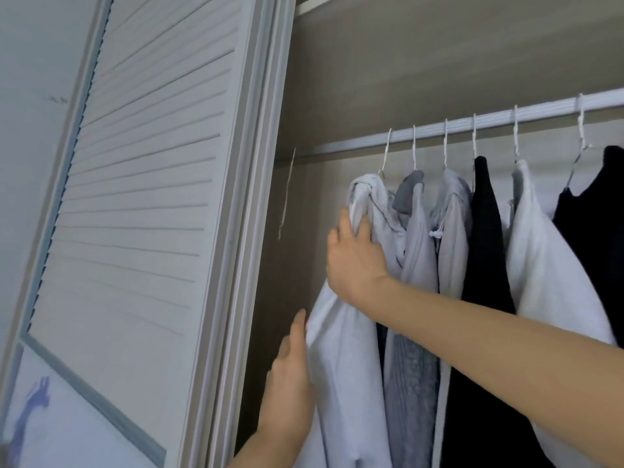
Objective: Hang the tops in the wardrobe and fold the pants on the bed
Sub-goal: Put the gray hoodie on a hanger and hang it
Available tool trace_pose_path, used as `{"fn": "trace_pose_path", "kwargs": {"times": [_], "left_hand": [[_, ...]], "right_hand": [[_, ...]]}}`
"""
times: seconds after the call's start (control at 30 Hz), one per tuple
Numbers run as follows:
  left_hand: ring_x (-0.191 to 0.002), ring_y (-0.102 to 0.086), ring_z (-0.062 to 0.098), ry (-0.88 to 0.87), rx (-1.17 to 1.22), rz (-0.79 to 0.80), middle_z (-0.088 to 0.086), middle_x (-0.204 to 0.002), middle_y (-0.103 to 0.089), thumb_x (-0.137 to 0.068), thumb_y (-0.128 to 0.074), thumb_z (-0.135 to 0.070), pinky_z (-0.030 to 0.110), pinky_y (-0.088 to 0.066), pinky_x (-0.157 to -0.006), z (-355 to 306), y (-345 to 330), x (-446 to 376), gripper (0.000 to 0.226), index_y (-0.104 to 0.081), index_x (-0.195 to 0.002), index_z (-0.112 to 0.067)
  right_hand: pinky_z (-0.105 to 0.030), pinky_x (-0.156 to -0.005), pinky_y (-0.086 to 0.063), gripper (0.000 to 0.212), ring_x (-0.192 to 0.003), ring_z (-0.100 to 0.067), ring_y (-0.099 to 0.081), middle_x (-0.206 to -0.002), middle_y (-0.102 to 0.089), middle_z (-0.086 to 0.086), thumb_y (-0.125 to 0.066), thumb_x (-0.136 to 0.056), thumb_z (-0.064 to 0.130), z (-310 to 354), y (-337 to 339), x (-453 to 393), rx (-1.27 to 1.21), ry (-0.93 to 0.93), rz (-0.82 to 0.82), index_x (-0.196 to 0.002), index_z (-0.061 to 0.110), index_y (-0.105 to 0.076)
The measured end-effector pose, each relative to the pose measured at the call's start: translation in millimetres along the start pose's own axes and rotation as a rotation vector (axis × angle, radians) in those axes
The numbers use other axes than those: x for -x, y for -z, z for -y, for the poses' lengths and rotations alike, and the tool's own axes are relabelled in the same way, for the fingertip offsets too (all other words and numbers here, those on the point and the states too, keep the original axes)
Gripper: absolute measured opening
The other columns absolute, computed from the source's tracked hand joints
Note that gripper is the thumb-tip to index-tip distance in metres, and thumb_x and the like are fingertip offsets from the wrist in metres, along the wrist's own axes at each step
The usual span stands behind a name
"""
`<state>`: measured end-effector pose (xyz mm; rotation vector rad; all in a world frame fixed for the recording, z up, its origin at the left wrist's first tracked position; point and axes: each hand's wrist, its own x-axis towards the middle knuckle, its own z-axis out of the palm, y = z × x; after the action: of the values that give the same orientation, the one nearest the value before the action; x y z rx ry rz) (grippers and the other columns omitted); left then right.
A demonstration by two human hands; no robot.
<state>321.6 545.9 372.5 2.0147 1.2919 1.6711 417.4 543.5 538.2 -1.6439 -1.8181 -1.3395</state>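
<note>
Fabric of the pale grey hooded top, leftmost on the wardrobe rail, looks soft and light: right hand grasps its shoulder, left hand lies flat against its side.

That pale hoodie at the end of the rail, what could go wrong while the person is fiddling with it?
The right hand grips the pale hoodie near its shoulder; a tug might pull it off its hanger. The left hand lies flat on the cloth close to the sliding door, so its fingers could knock the frame. The neighbouring tops hang tightly and may bunch.
</note>
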Motion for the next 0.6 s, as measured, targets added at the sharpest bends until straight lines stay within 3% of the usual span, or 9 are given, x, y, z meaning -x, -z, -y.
{"fn": "trace_pose_path", "kwargs": {"times": [0.1,0.2,0.33,0.5,0.6], "left_hand": [[-0.131,-0.044,0.019,0.057,-0.130,0.040,-0.002,-0.152,-0.033,-0.103,-0.022,-0.036,0.038,-0.037,-0.108,2.3,5.6,18.2,0.056,0.011,-0.148,-0.048],[-0.114,-0.057,0.016,0.021,-0.314,0.138,0.002,-0.137,-0.049,-0.101,-0.038,-0.007,0.036,-0.049,-0.099,0.4,9.3,49.0,0.078,0.013,-0.150,-0.039],[-0.089,-0.060,0.012,0.045,-0.346,0.137,0.001,-0.110,-0.056,-0.093,-0.038,0.005,0.031,-0.055,-0.081,-3.8,27.2,92.7,0.083,0.006,-0.153,-0.033],[-0.096,-0.062,0.020,0.070,-0.412,0.152,0.005,-0.124,-0.060,-0.096,-0.037,0.000,0.035,-0.055,-0.080,-9.9,65.6,169.5,0.075,-0.001,-0.154,-0.031],[-0.100,-0.064,0.021,0.099,-0.449,0.141,-0.002,-0.124,-0.063,-0.100,-0.040,-0.013,0.037,-0.054,-0.081,-15.7,97.2,213.7,0.058,-0.018,-0.151,-0.029]], "right_hand": [[-0.051,-0.099,-0.041,0.054,-0.142,-0.045,-0.014,-0.159,0.002,-0.020,-0.040,-0.099,0.036,5.9,-5.7,24.0,-0.017,0.054,0.018,-0.142,0.004,-0.031],[-0.051,-0.105,-0.035,0.054,-0.143,-0.042,-0.013,-0.159,0.002,-0.018,-0.031,-0.102,0.040,9.2,-0.2,51.9,-0.039,0.121,0.039,-0.145,0.007,-0.027],[-0.048,-0.105,-0.038,0.056,-0.143,-0.040,-0.015,-0.160,0.002,-0.018,-0.028,-0.102,0.040,6.8,16.3,102.1,-0.087,0.190,0.024,-0.149,0.012,-0.019],[-0.046,-0.111,-0.032,0.061,-0.145,-0.035,-0.012,-0.160,-0.003,-0.014,-0.026,-0.103,0.039,11.4,43.4,185.7,-0.139,0.240,0.118,-0.153,0.013,-0.003],[-0.046,-0.114,-0.027,0.060,-0.146,-0.033,-0.013,-0.160,-0.010,-0.013,-0.026,-0.103,0.038,20.0,60.8,238.9,-0.214,0.286,0.183,-0.153,0.010,-0.007]]}}
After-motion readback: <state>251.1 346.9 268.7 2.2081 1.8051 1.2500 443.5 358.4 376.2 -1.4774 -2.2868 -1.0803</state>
